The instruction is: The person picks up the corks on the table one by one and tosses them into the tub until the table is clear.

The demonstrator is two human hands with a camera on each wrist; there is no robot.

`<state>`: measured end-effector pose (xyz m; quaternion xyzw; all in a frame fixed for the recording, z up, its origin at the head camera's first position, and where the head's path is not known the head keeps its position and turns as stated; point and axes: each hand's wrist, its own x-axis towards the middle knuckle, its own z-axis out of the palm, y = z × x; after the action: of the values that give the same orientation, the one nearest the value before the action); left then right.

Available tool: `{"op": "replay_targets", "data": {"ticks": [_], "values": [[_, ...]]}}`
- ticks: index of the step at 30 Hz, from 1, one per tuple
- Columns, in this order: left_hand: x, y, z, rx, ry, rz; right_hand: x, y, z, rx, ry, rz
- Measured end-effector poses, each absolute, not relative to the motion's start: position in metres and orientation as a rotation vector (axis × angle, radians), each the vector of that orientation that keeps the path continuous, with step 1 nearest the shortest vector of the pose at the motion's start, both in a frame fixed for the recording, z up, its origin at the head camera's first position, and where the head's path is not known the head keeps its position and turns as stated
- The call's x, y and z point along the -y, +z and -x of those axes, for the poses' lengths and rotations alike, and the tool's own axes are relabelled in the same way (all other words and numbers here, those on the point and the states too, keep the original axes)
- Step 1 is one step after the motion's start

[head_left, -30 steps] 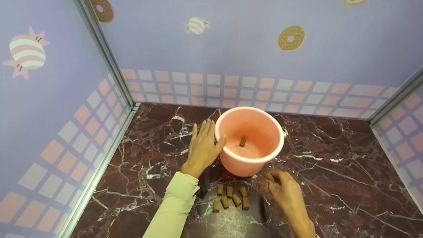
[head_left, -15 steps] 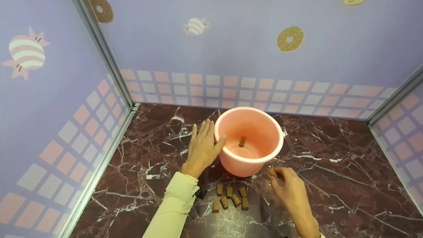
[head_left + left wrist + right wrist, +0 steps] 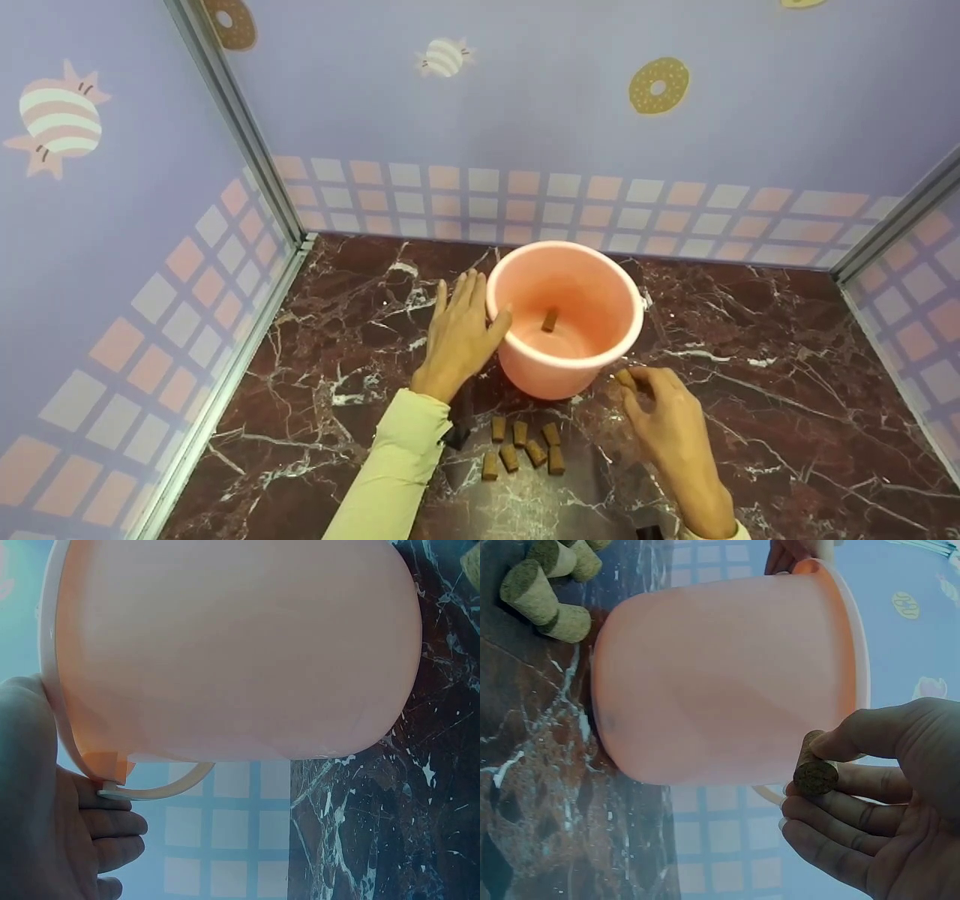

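A pink plastic bucket (image 3: 551, 375) stands on the dark marbled tabletop, with a single cork stopper (image 3: 550, 320) at its bottom. My left hand (image 3: 459, 337) rests against the bucket's left rim, fingers straight along the outside and thumb reaching over the edge. In the left wrist view its fingers lie beside the handle joint (image 3: 112, 769). Between thumb and fingers, my right hand (image 3: 666, 412) pinches another cork stopper (image 3: 815, 769), outside the bucket at its front right. Several more cork stoppers (image 3: 520, 435) lie in two rough rows in front of the bucket.
Patterned panels (image 3: 480, 112) wall the tabletop (image 3: 750, 420) at the back and both sides, joined by metal corner strips. The bucket's handle (image 3: 169, 789) hangs down on the far side. A dark object (image 3: 649, 532) shows at the front edge of the head view.
My right hand has risen and shifted slightly right, carrying the pinched cork stopper. The left hand, the bucket and the loose stoppers have stayed in place.
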<state>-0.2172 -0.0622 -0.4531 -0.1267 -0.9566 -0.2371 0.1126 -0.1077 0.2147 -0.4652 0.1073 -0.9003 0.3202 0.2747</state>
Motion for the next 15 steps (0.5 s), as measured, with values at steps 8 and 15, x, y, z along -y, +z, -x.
{"op": "replay_targets", "data": {"ticks": [8,15], "values": [[0.062,-0.453,0.217,2.792,-0.728,0.365,-0.216,-0.451,0.112,2.365,0.831,-0.32],[0.062,-0.453,0.216,2.8,-0.73,0.363,-0.218,-0.44,0.113,2.349,0.813,-0.322]]}}
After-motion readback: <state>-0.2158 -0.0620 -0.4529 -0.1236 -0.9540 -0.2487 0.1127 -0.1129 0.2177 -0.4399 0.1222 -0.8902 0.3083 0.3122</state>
